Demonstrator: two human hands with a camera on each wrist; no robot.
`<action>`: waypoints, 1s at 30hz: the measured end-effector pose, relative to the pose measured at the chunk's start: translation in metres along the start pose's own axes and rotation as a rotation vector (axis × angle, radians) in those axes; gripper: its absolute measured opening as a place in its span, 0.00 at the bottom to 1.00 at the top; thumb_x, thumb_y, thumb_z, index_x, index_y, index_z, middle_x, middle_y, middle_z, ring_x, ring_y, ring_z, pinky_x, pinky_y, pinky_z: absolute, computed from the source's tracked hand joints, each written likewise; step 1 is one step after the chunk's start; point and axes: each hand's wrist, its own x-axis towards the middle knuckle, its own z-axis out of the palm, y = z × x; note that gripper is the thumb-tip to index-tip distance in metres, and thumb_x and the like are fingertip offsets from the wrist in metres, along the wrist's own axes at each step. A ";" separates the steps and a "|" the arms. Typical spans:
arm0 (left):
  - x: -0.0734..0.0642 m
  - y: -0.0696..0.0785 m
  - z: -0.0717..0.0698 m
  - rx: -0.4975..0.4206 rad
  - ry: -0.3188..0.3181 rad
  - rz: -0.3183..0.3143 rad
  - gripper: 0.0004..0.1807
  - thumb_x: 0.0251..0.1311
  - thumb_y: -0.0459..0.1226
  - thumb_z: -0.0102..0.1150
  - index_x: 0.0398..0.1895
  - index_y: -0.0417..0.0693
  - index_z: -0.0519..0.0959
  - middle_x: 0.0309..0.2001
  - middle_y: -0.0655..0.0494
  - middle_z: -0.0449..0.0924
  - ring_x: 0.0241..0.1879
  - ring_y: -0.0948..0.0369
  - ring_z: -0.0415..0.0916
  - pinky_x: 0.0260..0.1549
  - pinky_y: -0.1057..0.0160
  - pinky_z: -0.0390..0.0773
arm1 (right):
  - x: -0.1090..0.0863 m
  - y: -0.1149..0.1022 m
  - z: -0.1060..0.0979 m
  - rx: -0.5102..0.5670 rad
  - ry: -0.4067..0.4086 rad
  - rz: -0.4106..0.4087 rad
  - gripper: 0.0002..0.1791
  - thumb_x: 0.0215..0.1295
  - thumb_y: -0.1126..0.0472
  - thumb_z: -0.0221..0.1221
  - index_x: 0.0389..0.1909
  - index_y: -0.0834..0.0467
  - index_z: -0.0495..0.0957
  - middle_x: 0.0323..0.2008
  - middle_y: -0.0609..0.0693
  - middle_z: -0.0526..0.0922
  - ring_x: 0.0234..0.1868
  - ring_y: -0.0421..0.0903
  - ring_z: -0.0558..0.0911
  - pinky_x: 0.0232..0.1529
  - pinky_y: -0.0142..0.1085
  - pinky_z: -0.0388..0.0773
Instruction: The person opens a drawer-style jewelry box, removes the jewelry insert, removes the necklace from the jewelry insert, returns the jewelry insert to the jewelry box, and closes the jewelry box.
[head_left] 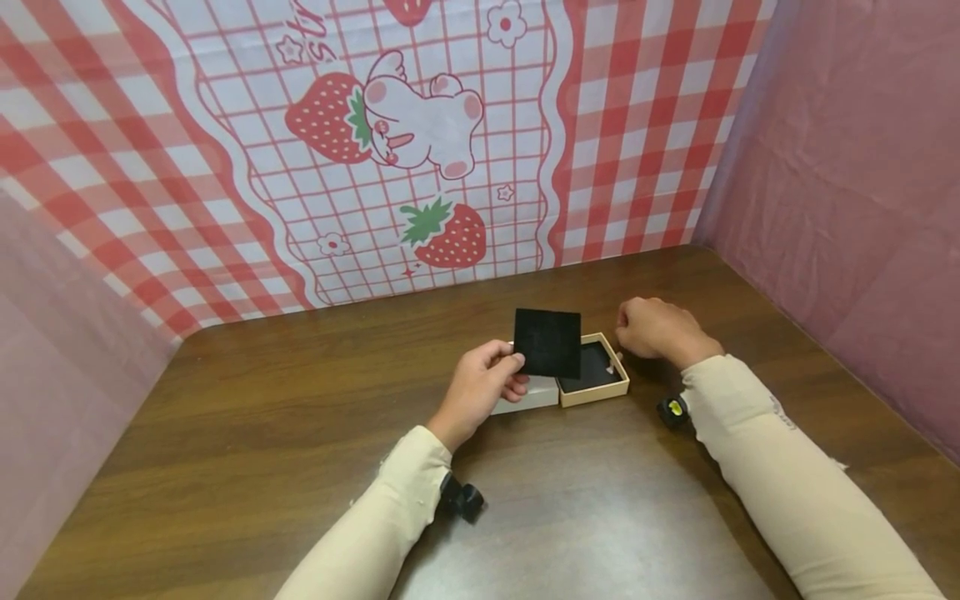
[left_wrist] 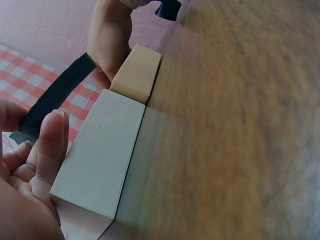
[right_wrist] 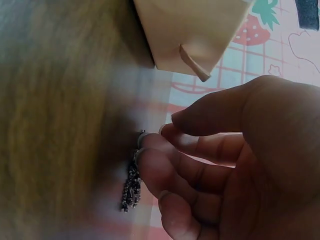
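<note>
1. In the head view, just right of the middle, the left hand [head_left: 476,379] pinches a black pad [head_left: 547,343] by its lower left corner, thumb on the near face.
2. The pad is square and thin, raised above the boxes and covering part of both; the left wrist view shows it edge-on and slightly bent.
3. Below it, a tan box [head_left: 596,395] sits on the counter [head_left: 300,400], its black inside facing up.
4. A white box [head_left: 532,400] lies end to end with the tan box, on its left in the head view, partly behind the left hand's fingers.
5. The right hand [head_left: 660,327] is beside the tan box, right of centre in the head view. Its grip is relaxed: fingers loosely bent, thumb apart from them.
6. Low and left of centre in the right wrist view, a dark chain [right_wrist: 131,187] is bunched just beside the right fingertips; whether they touch it, I cannot tell.
7. A small tan tab [right_wrist: 194,62] sticks out of the tan box, at the top of that same view.
8. A strawberry-print cloth [head_left: 622,125] fills the upper part of the head view.
</note>
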 end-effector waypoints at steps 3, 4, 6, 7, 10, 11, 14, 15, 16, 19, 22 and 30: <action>-0.001 0.000 -0.001 -0.001 0.006 0.001 0.10 0.70 0.34 0.57 0.42 0.32 0.77 0.31 0.34 0.83 0.23 0.60 0.80 0.27 0.59 0.84 | 0.001 -0.001 0.002 0.041 -0.016 -0.006 0.11 0.66 0.60 0.53 0.41 0.61 0.81 0.32 0.53 0.81 0.33 0.51 0.78 0.33 0.48 0.75; -0.001 0.000 -0.001 0.000 0.008 0.000 0.10 0.70 0.34 0.56 0.42 0.32 0.77 0.31 0.34 0.83 0.23 0.60 0.80 0.27 0.59 0.84 | 0.001 -0.001 0.002 0.059 -0.023 -0.009 0.11 0.67 0.60 0.52 0.41 0.61 0.81 0.31 0.52 0.81 0.32 0.50 0.78 0.32 0.46 0.75; -0.002 -0.001 -0.001 0.004 0.014 0.002 0.09 0.70 0.34 0.56 0.42 0.33 0.77 0.30 0.36 0.83 0.23 0.59 0.80 0.27 0.60 0.84 | 0.001 0.000 0.005 0.099 -0.037 -0.008 0.12 0.68 0.59 0.51 0.39 0.61 0.81 0.29 0.52 0.80 0.30 0.49 0.78 0.29 0.44 0.74; -0.003 -0.002 0.000 0.007 0.014 0.004 0.10 0.70 0.34 0.56 0.42 0.32 0.78 0.30 0.37 0.84 0.23 0.59 0.80 0.27 0.59 0.84 | 0.001 0.001 0.007 0.121 -0.043 -0.006 0.12 0.69 0.59 0.51 0.39 0.61 0.80 0.28 0.52 0.80 0.29 0.49 0.78 0.28 0.42 0.74; -0.004 -0.004 0.000 0.013 0.007 0.009 0.10 0.70 0.34 0.57 0.44 0.33 0.78 0.30 0.39 0.84 0.23 0.60 0.80 0.27 0.59 0.84 | -0.002 0.003 0.012 0.169 -0.046 0.011 0.13 0.70 0.58 0.51 0.40 0.62 0.80 0.26 0.52 0.79 0.28 0.48 0.78 0.26 0.40 0.73; -0.004 -0.005 0.001 0.016 0.004 0.012 0.10 0.70 0.34 0.57 0.44 0.33 0.78 0.29 0.39 0.84 0.23 0.60 0.80 0.27 0.59 0.85 | -0.003 0.005 0.014 0.183 -0.047 0.018 0.13 0.71 0.58 0.51 0.41 0.63 0.80 0.27 0.52 0.80 0.28 0.47 0.78 0.27 0.40 0.74; -0.005 -0.006 0.001 0.017 -0.004 0.012 0.10 0.70 0.34 0.57 0.44 0.32 0.79 0.29 0.40 0.84 0.23 0.60 0.80 0.27 0.59 0.85 | -0.007 0.009 0.019 0.226 -0.040 0.022 0.14 0.71 0.57 0.52 0.42 0.65 0.79 0.29 0.53 0.81 0.29 0.47 0.80 0.30 0.41 0.76; -0.005 -0.006 0.001 0.016 -0.007 0.012 0.10 0.70 0.34 0.57 0.44 0.32 0.79 0.29 0.40 0.84 0.23 0.60 0.80 0.27 0.59 0.85 | -0.008 0.010 0.020 0.240 -0.037 0.025 0.14 0.72 0.57 0.52 0.42 0.65 0.80 0.30 0.54 0.81 0.29 0.47 0.80 0.31 0.41 0.76; -0.005 -0.007 0.002 0.015 -0.010 0.011 0.11 0.69 0.34 0.58 0.45 0.32 0.79 0.29 0.40 0.84 0.23 0.60 0.80 0.27 0.60 0.85 | -0.009 0.011 0.022 0.252 -0.033 0.024 0.14 0.72 0.57 0.52 0.42 0.65 0.80 0.31 0.54 0.81 0.29 0.47 0.80 0.31 0.41 0.77; -0.004 -0.007 0.002 0.011 -0.013 0.009 0.11 0.69 0.34 0.58 0.46 0.32 0.79 0.30 0.41 0.84 0.24 0.60 0.80 0.28 0.59 0.85 | -0.012 0.014 0.024 0.281 -0.006 0.022 0.14 0.71 0.58 0.53 0.41 0.65 0.80 0.31 0.55 0.81 0.30 0.47 0.80 0.31 0.40 0.77; -0.004 -0.005 0.002 0.008 -0.008 0.008 0.12 0.69 0.34 0.58 0.48 0.32 0.79 0.29 0.42 0.84 0.24 0.60 0.80 0.28 0.59 0.85 | -0.014 0.015 0.025 0.307 0.024 0.007 0.13 0.71 0.59 0.53 0.38 0.65 0.80 0.31 0.54 0.82 0.30 0.47 0.81 0.30 0.39 0.77; -0.002 0.001 -0.001 0.004 -0.001 0.042 0.08 0.69 0.33 0.56 0.42 0.34 0.77 0.27 0.45 0.84 0.22 0.60 0.81 0.26 0.59 0.85 | -0.017 0.020 0.029 0.398 0.136 -0.051 0.13 0.71 0.61 0.53 0.37 0.66 0.82 0.28 0.53 0.83 0.28 0.46 0.82 0.30 0.38 0.79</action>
